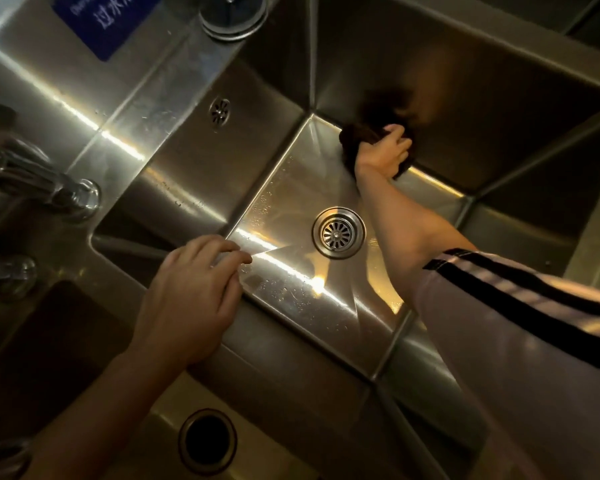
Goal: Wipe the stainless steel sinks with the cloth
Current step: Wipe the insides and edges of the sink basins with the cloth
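A deep stainless steel sink (291, 188) fills the middle of the view, with a round drain strainer (338, 233) in its floor. My right hand (385, 152) reaches down into it and grips a dark brown cloth (357, 135), pressed against the far wall where it meets the floor, near the far-left corner. The cloth is partly hidden under my fingers. My left hand (191, 296) rests on the divider rim between this sink and a second sink (142, 434) at the lower left, fingers loosely curled over the edge and holding nothing.
A tap (39, 181) and its base stand on the left ledge. An overflow grille (220, 110) sits in the left wall. A blue sign (104, 19) and a round plug (232, 13) are at the top. The lower-left sink has an open drain hole (207, 441).
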